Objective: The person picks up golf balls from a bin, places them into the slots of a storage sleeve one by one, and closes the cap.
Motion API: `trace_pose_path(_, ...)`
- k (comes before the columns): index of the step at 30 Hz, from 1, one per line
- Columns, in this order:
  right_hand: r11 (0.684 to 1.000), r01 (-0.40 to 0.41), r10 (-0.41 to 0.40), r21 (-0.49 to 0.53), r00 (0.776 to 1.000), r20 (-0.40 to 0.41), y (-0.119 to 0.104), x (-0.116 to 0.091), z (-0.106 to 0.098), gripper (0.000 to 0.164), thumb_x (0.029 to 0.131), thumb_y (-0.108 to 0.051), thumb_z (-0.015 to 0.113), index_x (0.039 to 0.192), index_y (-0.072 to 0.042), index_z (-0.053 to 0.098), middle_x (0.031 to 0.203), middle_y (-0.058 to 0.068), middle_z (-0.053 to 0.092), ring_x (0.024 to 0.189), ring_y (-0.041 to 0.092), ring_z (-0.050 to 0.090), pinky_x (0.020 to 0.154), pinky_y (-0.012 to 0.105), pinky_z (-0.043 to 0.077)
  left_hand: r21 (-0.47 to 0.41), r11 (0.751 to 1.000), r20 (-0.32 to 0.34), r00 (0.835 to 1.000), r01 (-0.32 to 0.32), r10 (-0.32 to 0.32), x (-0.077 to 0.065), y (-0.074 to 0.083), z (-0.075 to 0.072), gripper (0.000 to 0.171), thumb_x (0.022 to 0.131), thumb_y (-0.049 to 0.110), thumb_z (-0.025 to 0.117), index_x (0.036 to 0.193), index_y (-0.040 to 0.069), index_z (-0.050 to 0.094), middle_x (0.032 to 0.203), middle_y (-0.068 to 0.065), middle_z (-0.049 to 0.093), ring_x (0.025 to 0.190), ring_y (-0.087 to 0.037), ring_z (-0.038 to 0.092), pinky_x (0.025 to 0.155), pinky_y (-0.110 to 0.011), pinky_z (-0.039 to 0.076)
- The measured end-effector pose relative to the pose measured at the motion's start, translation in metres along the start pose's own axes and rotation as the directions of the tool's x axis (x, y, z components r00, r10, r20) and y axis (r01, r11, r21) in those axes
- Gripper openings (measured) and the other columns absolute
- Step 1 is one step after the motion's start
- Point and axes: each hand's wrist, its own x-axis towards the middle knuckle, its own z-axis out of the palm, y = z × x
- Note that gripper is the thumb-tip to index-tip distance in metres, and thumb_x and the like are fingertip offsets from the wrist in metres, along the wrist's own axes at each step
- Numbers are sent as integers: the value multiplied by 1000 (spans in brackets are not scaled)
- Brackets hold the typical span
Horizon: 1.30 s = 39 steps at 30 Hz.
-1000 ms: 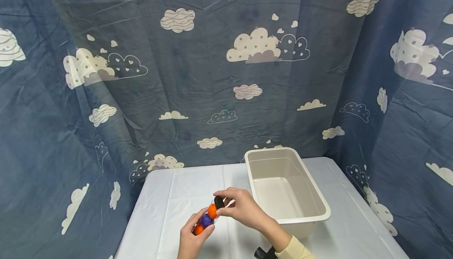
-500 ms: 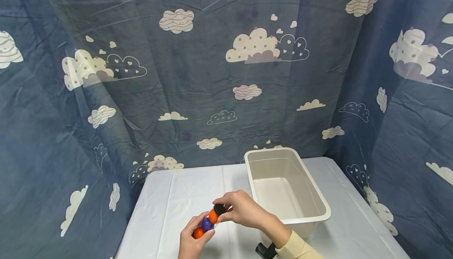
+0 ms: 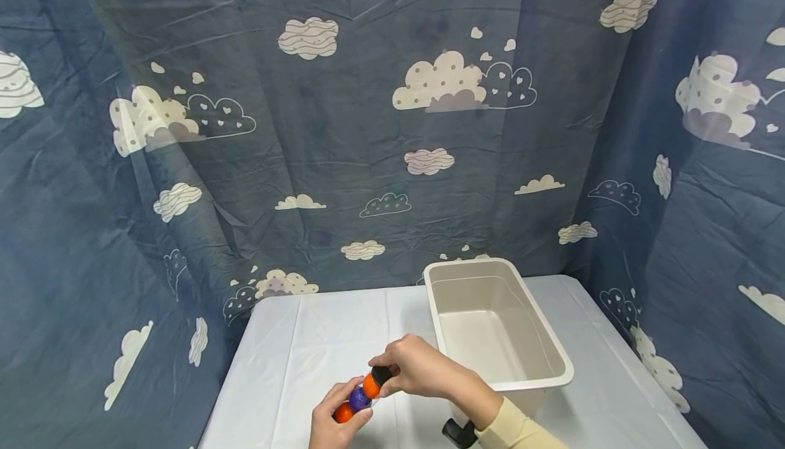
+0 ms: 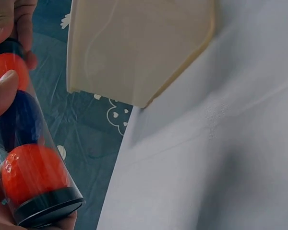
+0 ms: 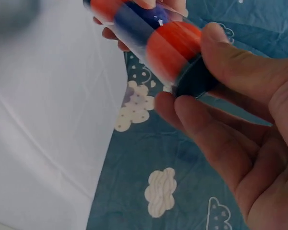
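Note:
A clear plastic tube [image 3: 360, 398] holds three balls in a row, an orange one at each end and a dark blue-purple one in the middle. The left hand [image 3: 331, 423] grips the tube from its left side, above the table. On the tube's upper right end sits a black cap [image 3: 381, 375], pinched between the thumb and fingers of the right hand [image 3: 420, 369]. Seen from the right wrist, that black cap [image 5: 198, 79] lies flush against the orange ball's end. A second black cap [image 4: 50, 206] closes the opposite end in the left wrist view.
A deep beige plastic bin [image 3: 490, 326] stands on the right of the white-covered table [image 3: 294, 360], just beyond the right forearm. A black device [image 3: 460, 433] is at the right wrist. Dark blue cloud-patterned cloth [image 3: 343, 129] hangs behind and on both sides.
Both hands and the tube have moved slightly down in the head view, toward the person. The right hand's fingers have turned a little at the black cap, which they keep pinching.

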Motion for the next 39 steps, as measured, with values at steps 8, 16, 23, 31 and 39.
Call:
trace_pose_path(8,1000,17,-17,-7,1000,-17,1,-2,1,45,77,-33,87,116,-14,77,90,-10,71,73,-7,58,66,9,47,12,1000,-22,999,-28,28,0,-2,4,49,76,2,86,123,7,71,103,-1,69,86,-14,67,73,-29,58)
trace_pose_path(16,999,30,-30,-36,1000,2,-2,-1,-1,44,77,-32,87,115,-13,77,88,-9,71,72,-6,57,65,9,46,-13,997,22,997,73,-72,-2,-8,6,48,81,10,84,126,11,68,109,-5,69,93,-16,68,77,-28,57)
trace_pose_path(23,994,17,-18,-105,1000,-11,-9,7,-4,37,78,-30,88,110,-17,76,85,-9,66,70,0,54,60,12,43,180,983,122,990,45,-67,11,-8,1,53,84,27,83,131,19,61,117,1,70,101,-13,65,86,-35,52)
trace_pose_path(31,984,-53,44,-170,997,-58,-15,12,-8,47,83,-34,83,127,-24,70,101,-8,66,80,2,60,65,20,48,92,991,102,989,97,-107,29,-6,6,54,81,21,86,128,19,58,115,1,70,102,-16,67,87,-40,53)
trace_pose_path(39,980,-75,45,-182,986,-163,-9,-1,-5,45,90,-32,76,133,-23,66,114,-6,66,97,10,65,78,34,55,143,974,-12,984,176,-176,42,-21,3,52,82,14,82,126,13,53,120,-13,67,112,-40,64,86,-53,55)
